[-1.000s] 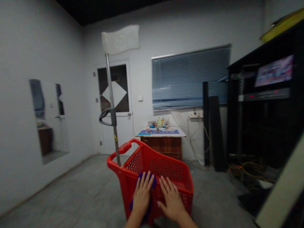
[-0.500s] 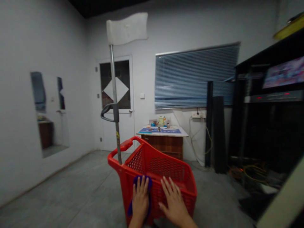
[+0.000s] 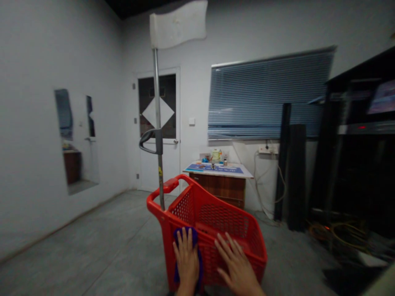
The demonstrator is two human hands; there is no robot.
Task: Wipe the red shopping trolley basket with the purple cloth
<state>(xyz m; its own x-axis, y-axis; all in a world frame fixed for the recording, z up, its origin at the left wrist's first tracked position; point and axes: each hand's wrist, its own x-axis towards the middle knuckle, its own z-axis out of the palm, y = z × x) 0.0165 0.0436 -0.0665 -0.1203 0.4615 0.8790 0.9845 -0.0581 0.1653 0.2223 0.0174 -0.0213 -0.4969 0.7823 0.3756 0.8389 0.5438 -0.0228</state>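
A red plastic shopping cart (image 3: 216,209) stands on the floor, with a metal pole (image 3: 157,90) rising from its handle end. My left hand (image 3: 187,261) lies flat with fingers spread on a purple cloth (image 3: 194,235), against the cart's near side. To the right, my right hand (image 3: 237,263) has its fingers apart at the same side wall and holds nothing. The pole carries a grey loop handle (image 3: 151,141) and a white flag-shaped plate (image 3: 179,24) at its top.
Behind the cart is a wooden cabinet (image 3: 216,187) with small items on top. A door (image 3: 159,164) and a wall mirror (image 3: 77,144) are at the left. Dark panels (image 3: 296,176), a black rack (image 3: 358,164) and loose cables (image 3: 348,236) are at the right.
The view has turned a little, so the room and cart appear shifted right. My left hand and the cloth sit slightly further left relative to the cart; my right hand stays at its side.
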